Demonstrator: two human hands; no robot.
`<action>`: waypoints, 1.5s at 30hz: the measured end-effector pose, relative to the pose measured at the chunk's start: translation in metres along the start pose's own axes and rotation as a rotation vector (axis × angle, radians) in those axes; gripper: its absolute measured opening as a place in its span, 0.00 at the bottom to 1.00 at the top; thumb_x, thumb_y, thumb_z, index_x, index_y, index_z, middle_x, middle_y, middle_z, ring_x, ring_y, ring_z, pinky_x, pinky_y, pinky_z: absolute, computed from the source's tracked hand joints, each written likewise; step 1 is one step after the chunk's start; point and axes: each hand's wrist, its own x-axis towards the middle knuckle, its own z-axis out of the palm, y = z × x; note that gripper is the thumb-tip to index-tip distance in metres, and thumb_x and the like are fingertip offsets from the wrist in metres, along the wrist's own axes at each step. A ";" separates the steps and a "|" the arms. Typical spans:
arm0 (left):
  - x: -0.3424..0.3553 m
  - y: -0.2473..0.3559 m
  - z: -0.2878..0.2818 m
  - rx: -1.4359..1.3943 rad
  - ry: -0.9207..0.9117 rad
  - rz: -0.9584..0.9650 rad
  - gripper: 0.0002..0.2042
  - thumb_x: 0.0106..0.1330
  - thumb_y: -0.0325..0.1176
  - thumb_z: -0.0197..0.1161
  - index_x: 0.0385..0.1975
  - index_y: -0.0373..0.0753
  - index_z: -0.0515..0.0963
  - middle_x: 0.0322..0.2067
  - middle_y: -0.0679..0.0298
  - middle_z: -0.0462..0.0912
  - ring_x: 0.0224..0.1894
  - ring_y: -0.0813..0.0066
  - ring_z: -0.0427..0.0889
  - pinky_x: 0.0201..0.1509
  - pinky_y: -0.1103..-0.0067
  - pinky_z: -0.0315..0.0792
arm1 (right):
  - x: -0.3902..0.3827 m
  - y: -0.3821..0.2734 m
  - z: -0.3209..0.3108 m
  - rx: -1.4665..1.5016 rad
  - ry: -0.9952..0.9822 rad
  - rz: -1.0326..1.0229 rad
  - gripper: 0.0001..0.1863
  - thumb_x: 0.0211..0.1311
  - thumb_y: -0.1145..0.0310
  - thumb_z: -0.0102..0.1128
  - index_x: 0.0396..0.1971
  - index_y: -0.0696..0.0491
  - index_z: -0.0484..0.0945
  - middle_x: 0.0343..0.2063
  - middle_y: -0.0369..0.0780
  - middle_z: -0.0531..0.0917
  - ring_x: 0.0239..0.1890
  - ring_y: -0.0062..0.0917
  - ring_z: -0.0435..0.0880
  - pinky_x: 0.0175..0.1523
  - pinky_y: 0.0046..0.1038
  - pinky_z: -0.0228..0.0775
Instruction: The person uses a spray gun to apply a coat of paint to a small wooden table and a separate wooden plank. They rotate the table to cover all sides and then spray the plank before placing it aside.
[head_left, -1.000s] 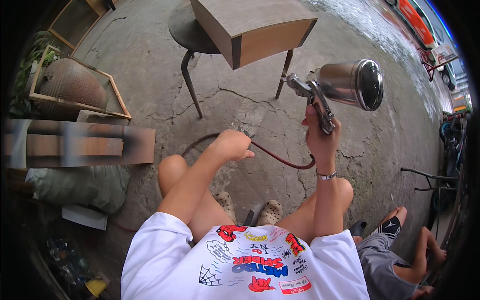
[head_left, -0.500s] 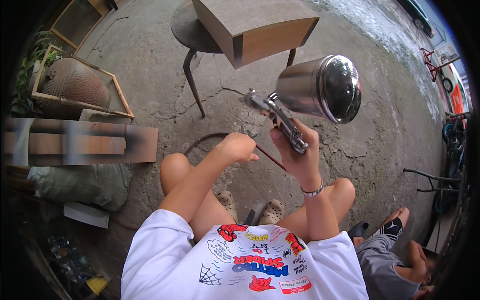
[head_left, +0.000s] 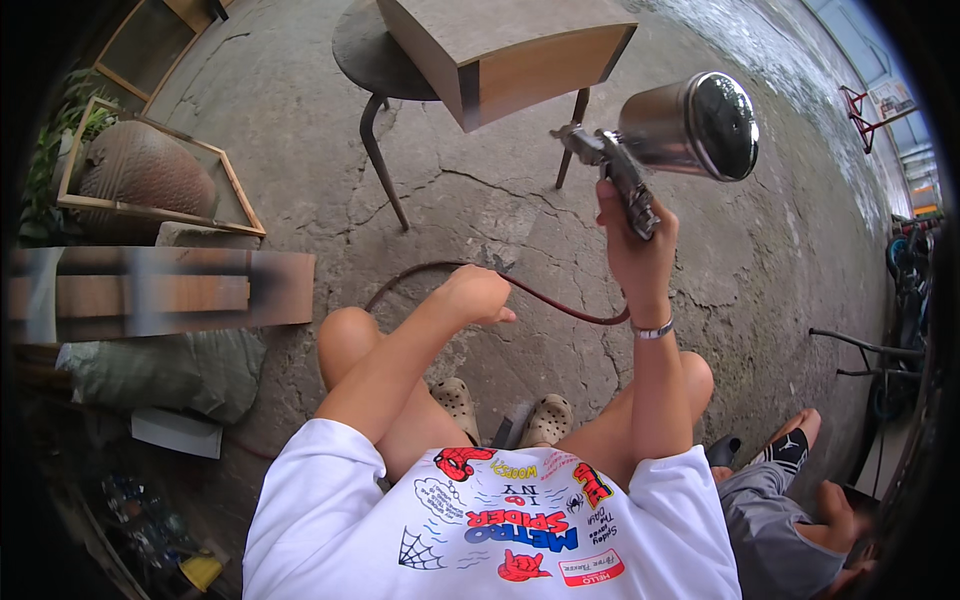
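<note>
Spray gun (head_left: 640, 150) in right hand (head_left: 630, 245)

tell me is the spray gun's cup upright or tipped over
Tipped. The metal cup lies nearly on its side, its round lid facing right, rather than standing above the spray gun, which the right hand grips by the handle.

— Where does the wooden box (head_left: 500, 55) sit?
— On the round stool (head_left: 375, 60), ahead of the knees. The spray gun (head_left: 665, 135) is up in the right hand (head_left: 630, 250), right of the box.
— And the left hand (head_left: 478, 295)?
— Lower, on the hose (head_left: 560, 305). Planks (head_left: 150, 290) lie left, a framed panel (head_left: 160, 170) behind them.
</note>
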 end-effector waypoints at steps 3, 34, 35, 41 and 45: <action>-0.001 -0.002 0.002 -0.002 0.009 0.008 0.27 0.67 0.58 0.63 0.34 0.32 0.86 0.37 0.50 0.88 0.44 0.53 0.87 0.48 0.62 0.79 | 0.015 0.020 -0.009 -0.054 0.078 -0.015 0.16 0.67 0.59 0.70 0.34 0.60 0.85 0.14 0.32 0.78 0.18 0.11 0.70 0.24 0.20 0.61; -0.005 0.007 -0.011 0.008 -0.065 -0.001 0.26 0.71 0.55 0.59 0.42 0.32 0.82 0.39 0.49 0.87 0.47 0.50 0.85 0.53 0.59 0.76 | 0.000 -0.003 -0.009 0.110 0.006 0.123 0.15 0.68 0.60 0.70 0.38 0.59 0.86 0.17 0.31 0.81 0.21 0.10 0.75 0.26 0.19 0.64; -0.005 0.008 -0.013 0.009 -0.076 -0.002 0.26 0.71 0.55 0.59 0.42 0.32 0.82 0.39 0.49 0.87 0.47 0.50 0.85 0.53 0.59 0.76 | -0.003 -0.009 -0.008 0.114 -0.025 0.136 0.14 0.68 0.62 0.69 0.38 0.60 0.86 0.17 0.31 0.80 0.21 0.10 0.74 0.26 0.19 0.63; -0.006 0.012 -0.020 0.003 -0.096 -0.024 0.25 0.70 0.55 0.60 0.41 0.33 0.82 0.38 0.49 0.87 0.47 0.50 0.85 0.53 0.59 0.76 | -0.017 -0.024 -0.001 0.120 -0.129 0.078 0.11 0.67 0.66 0.70 0.34 0.60 0.83 0.17 0.34 0.79 0.20 0.13 0.74 0.26 0.21 0.64; -0.004 0.012 -0.017 0.015 -0.038 -0.021 0.29 0.69 0.59 0.60 0.33 0.32 0.85 0.36 0.51 0.88 0.45 0.54 0.87 0.52 0.63 0.79 | -0.025 -0.035 0.008 0.241 -0.141 -0.083 0.08 0.60 0.71 0.72 0.33 0.58 0.82 0.19 0.39 0.81 0.20 0.21 0.77 0.28 0.24 0.67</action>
